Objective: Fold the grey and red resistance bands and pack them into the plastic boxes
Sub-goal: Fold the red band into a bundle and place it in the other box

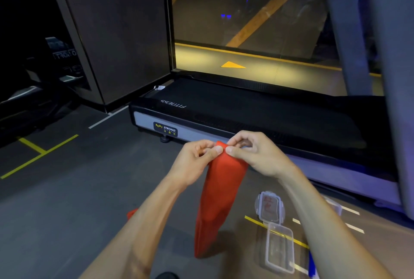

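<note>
Gym: treadmill (257,117) marked "FITNESS", taped floor lines (40,155).

We see two bare forearms, no sleeves reaching them, no watch, band or ring. The left grip (197,160) and right grip (253,153) are gloveless, with short, plain, unpainted nails.

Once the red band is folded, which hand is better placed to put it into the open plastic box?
Probably the right hand. Both hands pinch the top of the red resistance band, but the open plastic box lies on the floor below the right forearm, far from the left hand.
</note>
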`<state>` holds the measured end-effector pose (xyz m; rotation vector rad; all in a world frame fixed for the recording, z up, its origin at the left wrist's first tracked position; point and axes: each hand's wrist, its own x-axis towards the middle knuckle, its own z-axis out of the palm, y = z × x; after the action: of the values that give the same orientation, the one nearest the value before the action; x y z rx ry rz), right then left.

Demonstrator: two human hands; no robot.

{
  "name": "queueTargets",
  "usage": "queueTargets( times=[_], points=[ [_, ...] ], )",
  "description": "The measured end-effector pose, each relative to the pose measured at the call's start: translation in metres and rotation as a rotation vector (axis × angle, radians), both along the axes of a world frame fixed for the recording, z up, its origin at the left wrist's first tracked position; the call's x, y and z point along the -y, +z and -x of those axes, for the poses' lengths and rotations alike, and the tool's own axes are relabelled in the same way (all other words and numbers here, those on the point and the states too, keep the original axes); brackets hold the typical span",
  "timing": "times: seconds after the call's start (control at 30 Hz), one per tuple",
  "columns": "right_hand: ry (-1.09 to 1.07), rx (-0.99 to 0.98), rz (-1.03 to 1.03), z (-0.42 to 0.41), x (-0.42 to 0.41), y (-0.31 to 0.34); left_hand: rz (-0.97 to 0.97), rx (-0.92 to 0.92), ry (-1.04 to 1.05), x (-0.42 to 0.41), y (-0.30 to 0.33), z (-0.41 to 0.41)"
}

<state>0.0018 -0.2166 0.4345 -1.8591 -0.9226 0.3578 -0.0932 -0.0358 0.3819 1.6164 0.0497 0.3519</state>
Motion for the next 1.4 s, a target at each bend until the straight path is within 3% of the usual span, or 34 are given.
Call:
queueTargets(
  times=[0.37,0.53,0.73,0.93,1.4],
  points=[
    [-0.002,0.094,0.026,0.0,0.0,0.002,-0.009,0.027,-0.057,-0.001,-0.002,-0.003],
    [0.016,0.2,0.137,-0.004,0.001,-0.005,-0.021,0.019,-0.043,0.002,-0.004,-0.004],
    [0.045,0.07,0.127,-0.004,0.002,-0.007,-0.017,-0.011,-0.061,0.003,-0.004,-0.001],
    [-0.109,0.302,0.134,-0.004,-0.003,-0.007,0.026,-0.013,-0.11,0.003,-0.004,0.003],
    [-0.26,0.291,0.028,-0.007,-0.005,0.001,-0.04,0.051,0.064,0.001,-0.01,-0.001]
  ],
)
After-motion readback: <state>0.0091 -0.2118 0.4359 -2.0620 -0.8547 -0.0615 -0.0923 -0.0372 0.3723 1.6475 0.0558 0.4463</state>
